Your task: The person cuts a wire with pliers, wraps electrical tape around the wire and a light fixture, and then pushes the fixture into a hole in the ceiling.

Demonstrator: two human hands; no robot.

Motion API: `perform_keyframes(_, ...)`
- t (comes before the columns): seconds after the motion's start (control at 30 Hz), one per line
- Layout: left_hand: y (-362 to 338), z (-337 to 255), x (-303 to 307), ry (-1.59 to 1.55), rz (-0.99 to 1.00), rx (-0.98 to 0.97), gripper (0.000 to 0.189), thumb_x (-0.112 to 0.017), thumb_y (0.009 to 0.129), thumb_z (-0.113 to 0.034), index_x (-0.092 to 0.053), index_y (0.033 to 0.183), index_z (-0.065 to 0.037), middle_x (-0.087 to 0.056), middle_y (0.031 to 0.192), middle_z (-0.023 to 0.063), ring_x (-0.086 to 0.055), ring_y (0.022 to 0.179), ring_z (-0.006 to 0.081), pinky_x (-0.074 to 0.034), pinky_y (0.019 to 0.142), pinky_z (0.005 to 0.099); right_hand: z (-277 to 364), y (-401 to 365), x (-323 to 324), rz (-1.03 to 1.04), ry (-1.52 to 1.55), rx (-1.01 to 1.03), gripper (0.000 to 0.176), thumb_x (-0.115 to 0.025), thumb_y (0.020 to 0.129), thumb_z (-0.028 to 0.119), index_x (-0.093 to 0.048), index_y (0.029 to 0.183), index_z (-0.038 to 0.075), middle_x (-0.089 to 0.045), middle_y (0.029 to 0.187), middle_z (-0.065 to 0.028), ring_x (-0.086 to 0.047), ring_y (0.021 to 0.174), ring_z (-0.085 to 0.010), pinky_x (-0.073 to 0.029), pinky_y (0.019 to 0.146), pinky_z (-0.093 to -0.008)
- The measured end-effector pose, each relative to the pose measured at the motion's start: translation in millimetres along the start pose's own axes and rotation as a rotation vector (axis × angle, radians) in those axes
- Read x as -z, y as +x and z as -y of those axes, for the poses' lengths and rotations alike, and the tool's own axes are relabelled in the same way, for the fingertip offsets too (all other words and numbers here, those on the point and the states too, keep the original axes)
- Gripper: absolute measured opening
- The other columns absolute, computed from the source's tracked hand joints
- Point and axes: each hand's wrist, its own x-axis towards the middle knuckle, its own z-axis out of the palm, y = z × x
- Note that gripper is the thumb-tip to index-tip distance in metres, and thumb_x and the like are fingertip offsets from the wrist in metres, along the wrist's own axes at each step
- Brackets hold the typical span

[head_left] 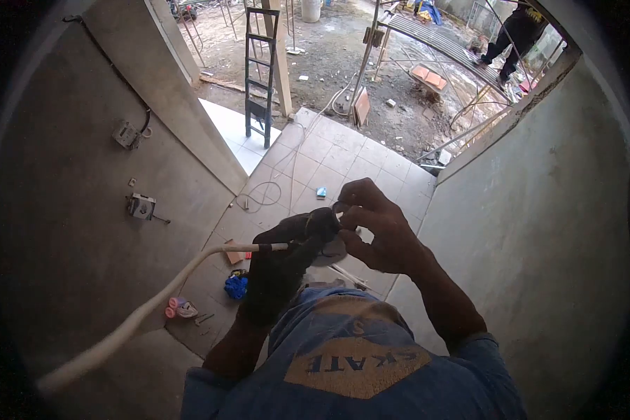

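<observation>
A cream-coloured conduit (182, 271) rises from the lower left and ends at my left hand (281, 259). That hand wears a dark glove, and its fingers are closed around the conduit's end, where a black band (264, 247) shows. At the left fingertips is a small black piece (324, 222), too dark to name. My right hand (381, 234) is bare and meets the left one there, thumb and fingers pinched at the black piece's edge. Below the hands a round greyish thing (329, 253) is partly hidden.
A black ladder (260, 77) leans by a post at the doorway. On the tiled floor (329, 155) lie a loose cable (262, 194), a small blue packet (321, 192) and a blue bundle (236, 285). Electrical boxes (141, 206) hang on the left wall. Outside, a person (518, 38) stands on scaffolding.
</observation>
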Motion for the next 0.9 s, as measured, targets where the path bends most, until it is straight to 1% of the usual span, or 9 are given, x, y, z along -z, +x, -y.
perform_keyframes(0.17,1.5,-2.9,-1.1,0.233,-0.123,0.041,0.023,-0.071,0.097,-0.01,-0.069,0.119,-0.003,-0.071,0.106,0.0103,-0.071,0.089,0.0188,-0.059,0.077,0.0326,-1.6,8.5,-7.2,0.07,0.002,-0.067,0.018,-0.073,0.086,-0.005,-0.068,0.103,0.0,-0.052,0.131,-0.0226,-0.065,0.114,-0.0363,-0.062,0.091,-0.041)
perform_keyframes(0.23,6.1,1.8,10.6,0.642,-0.044,-0.242,0.016,-0.071,0.096,-0.009,-0.07,0.112,-0.003,-0.07,0.102,0.0097,-0.071,0.087,0.0203,-0.059,0.073,0.0338,1.4,13.0,-9.5,0.086,-0.075,-0.103,0.021,-0.073,0.085,-0.007,-0.069,0.105,0.0,-0.054,0.129,-0.0226,-0.067,0.112,-0.0347,-0.063,0.089,-0.0399)
perform_keyframes(0.47,-2.1,21.8,-10.5,0.292,-0.141,-0.252,0.016,-0.074,0.094,-0.016,-0.073,0.103,-0.003,-0.071,0.09,0.0076,-0.066,0.069,0.0131,-0.053,0.057,0.0277,-15.1,22.6,-22.0,0.047,0.222,-0.096,0.047,-0.065,0.08,-0.016,-0.071,0.121,0.004,-0.065,0.113,-0.0206,-0.071,0.102,-0.0279,-0.063,0.086,-0.0361)
perform_keyframes(0.53,-5.7,21.4,-11.7,0.46,-0.197,-0.132,0.015,-0.074,0.091,-0.009,-0.072,0.106,-0.004,-0.068,0.094,0.0096,-0.068,0.091,0.0274,-0.059,0.085,0.0391,-4.7,22.6,-28.7,-0.017,0.298,-0.119,0.048,-0.063,0.079,-0.018,-0.071,0.122,0.003,-0.065,0.112,-0.0176,-0.071,0.097,-0.0258,-0.061,0.087,-0.0363)
perform_keyframes(0.6,-0.6,21.0,-5.2,0.746,-0.198,-0.357,0.015,-0.074,0.09,-0.01,-0.071,0.104,-0.005,-0.067,0.094,0.0086,-0.067,0.089,0.0268,-0.058,0.082,0.0403,-3.5,14.7,-38.0,-0.08,0.373,-0.147,0.05,-0.061,0.079,-0.019,-0.071,0.123,0.002,-0.066,0.111,-0.0146,-0.071,0.092,-0.0238,-0.06,0.087,-0.0365)
perform_keyframes(0.67,1.2,23.0,-2.0,1.028,-0.193,-0.588,0.015,-0.075,0.089,-0.011,-0.071,0.102,-0.005,-0.067,0.093,0.0076,-0.066,0.086,0.0262,-0.057,0.079,0.0416,-16.4,3.2,-50.5,-0.1,0.604,-0.281,0.049,-0.065,0.08,-0.013,-0.067,0.127,-0.003,-0.066,0.114,-0.0149,-0.071,0.101,-0.0244,-0.058,0.095,-0.0377)
perform_keyframes(0.77,2.7,28.5,0.5,0.839,-0.231,-0.541,0.015,-0.074,0.088,-0.011,-0.07,0.101,-0.006,-0.065,0.091,0.0064,-0.065,0.084,0.0265,-0.056,0.079,0.0417,-9.2,6.2,-50.7,-0.059,0.689,-0.314,0.044,-0.072,0.087,0.001,-0.063,0.129,-0.004,-0.065,0.119,-0.0183,-0.069,0.112,-0.0288,-0.056,0.102,-0.0414)
perform_keyframes(0.83,1.3,30.7,-5.9,0.401,-0.232,-0.24,0.018,-0.075,0.087,-0.011,-0.071,0.104,-0.006,-0.064,0.09,0.0069,-0.064,0.085,0.028,-0.058,0.084,0.0411,-4.9,4.3,-54.9,-0.068,0.712,-0.271,0.042,-0.074,0.089,0.009,-0.064,0.128,-0.002,-0.066,0.119,-0.0207,-0.069,0.112,-0.0323,-0.054,0.104,-0.0438)
perform_keyframes(0.9,4.0,29.5,-3.8,0.758,-0.239,-0.321,0.018,-0.076,0.087,-0.01,-0.071,0.104,-0.006,-0.065,0.09,0.0066,-0.066,0.085,0.0253,-0.058,0.085,0.0386,-0.8,1.8,-62.7,-0.166,0.621,-0.32,0.035,-0.08,0.089,0.017,-0.067,0.117,0.001,-0.065,0.118,-0.0192,-0.068,0.113,-0.0343,-0.054,0.102,-0.0436)
